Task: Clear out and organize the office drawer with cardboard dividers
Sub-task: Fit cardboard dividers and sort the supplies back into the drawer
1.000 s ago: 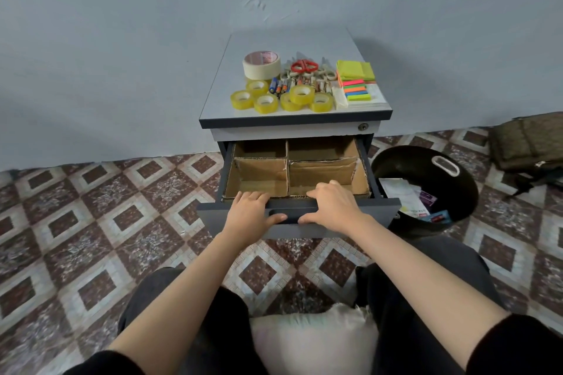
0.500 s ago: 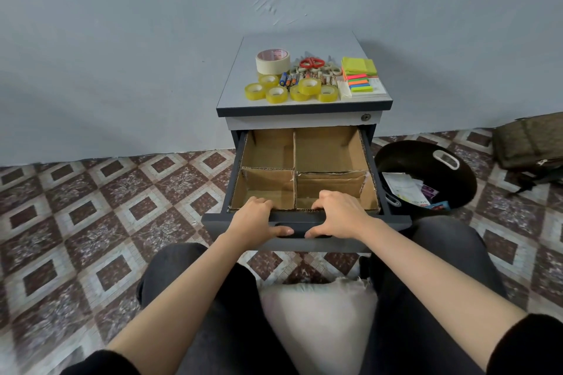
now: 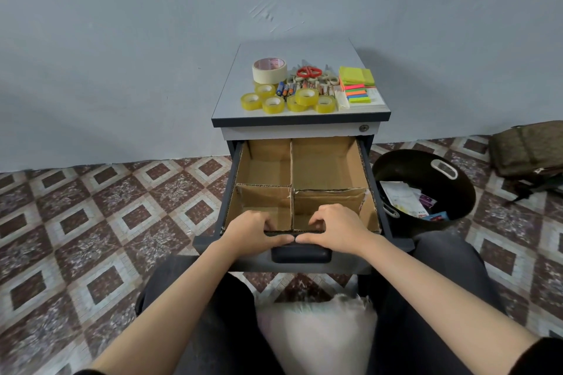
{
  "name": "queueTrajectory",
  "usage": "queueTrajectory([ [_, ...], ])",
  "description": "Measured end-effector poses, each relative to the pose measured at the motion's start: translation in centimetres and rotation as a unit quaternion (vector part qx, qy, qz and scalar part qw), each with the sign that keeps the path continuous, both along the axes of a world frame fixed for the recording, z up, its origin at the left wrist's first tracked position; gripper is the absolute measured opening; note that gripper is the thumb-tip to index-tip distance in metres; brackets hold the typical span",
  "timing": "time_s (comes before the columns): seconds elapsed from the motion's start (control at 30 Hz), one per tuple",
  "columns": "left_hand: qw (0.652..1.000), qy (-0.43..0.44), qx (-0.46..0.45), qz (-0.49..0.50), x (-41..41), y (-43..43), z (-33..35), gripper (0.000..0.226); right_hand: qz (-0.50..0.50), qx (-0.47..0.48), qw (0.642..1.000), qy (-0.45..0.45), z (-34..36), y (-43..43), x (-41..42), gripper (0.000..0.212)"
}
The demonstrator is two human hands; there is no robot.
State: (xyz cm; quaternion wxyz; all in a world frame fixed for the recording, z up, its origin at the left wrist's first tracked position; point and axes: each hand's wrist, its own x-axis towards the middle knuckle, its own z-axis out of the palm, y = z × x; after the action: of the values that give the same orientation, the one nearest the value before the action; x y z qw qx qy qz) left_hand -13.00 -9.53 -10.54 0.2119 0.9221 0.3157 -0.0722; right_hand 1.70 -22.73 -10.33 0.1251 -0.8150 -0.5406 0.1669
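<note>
The dark drawer [image 3: 373, 179] of a small cabinet stands pulled far out. Brown cardboard dividers [image 3: 291, 173] split it into several empty compartments. My left hand [image 3: 253, 231] and my right hand [image 3: 338, 228] both grip the drawer's front edge, fingers curled inside over the cardboard rim, thumbs meeting on the outside above the handle [image 3: 300, 254]. On the cabinet top [image 3: 240, 70] lie a masking tape roll [image 3: 269, 69], several yellow tape rolls [image 3: 275, 104], red scissors [image 3: 309, 71], batteries [image 3: 288, 89] and coloured sticky notes [image 3: 356, 76].
A black bin [image 3: 457, 192] with paper scraps stands on the floor right of the drawer. A brown bag [image 3: 527, 149] lies at the far right by the wall. A pale cushion [image 3: 316, 335] sits between my knees. Patterned tiles cover the floor.
The drawer has come further out toward me, showing all compartments. My hands shifted closer together, from the handle up onto the front rim.
</note>
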Motion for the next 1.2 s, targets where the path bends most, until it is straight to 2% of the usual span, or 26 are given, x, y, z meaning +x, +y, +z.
queueTrajectory([
  [0.07, 0.999, 0.036, -0.021, -0.019, 0.4, 0.6, 0.3, 0.064, 0.003, -0.009, 0.999, 0.031, 0.2, 0.7, 0.6, 0.072],
  [0.17, 0.993, 0.099, 0.001, -0.065, 0.9, 1.3, 0.6, 0.076, 0.072, -0.112, 0.991, 0.016, 0.2, 1.6, 0.6, 0.089],
  [0.23, 0.992, 0.099, 0.019, -0.074, 1.3, 1.5, 0.8, 0.076, 0.105, -0.135, 0.985, -0.003, 0.1, 1.9, 0.1, 0.078],
  [0.33, 0.995, 0.072, 0.027, -0.070, 1.6, 1.3, 0.6, 0.073, 0.116, -0.116, 0.986, 0.001, -0.1, 2.0, 0.1, 0.059],
  [0.5, 0.997, 0.050, 0.036, -0.057, 1.7, 0.1, -0.3, 0.070, 0.119, -0.105, 0.987, 0.012, -0.3, 0.9, 0.7, 0.047],
  [0.67, 0.997, 0.042, 0.046, -0.054, 2.4, -1.0, -0.7, 0.073, 0.114, -0.111, 0.987, 0.013, -0.1, 0.0, 1.8, 0.057],
  [0.83, 0.994, 0.079, 0.012, -0.076, 2.8, -1.1, -0.1, 0.070, 0.108, -0.119, 0.986, 0.032, 0.0, -0.3, 1.8, 0.068],
  [1.07, 0.989, 0.107, -0.009, -0.099, 3.1, -0.7, 0.5, 0.061, 0.115, -0.129, 0.985, 0.027, 0.0, 0.4, 1.6, 0.065],
  [1.2, 0.989, 0.110, -0.046, -0.090, 3.2, -0.1, 0.4, 0.058, 0.088, -0.116, 0.987, 0.075, -0.1, 0.7, 2.0, 0.065],
])
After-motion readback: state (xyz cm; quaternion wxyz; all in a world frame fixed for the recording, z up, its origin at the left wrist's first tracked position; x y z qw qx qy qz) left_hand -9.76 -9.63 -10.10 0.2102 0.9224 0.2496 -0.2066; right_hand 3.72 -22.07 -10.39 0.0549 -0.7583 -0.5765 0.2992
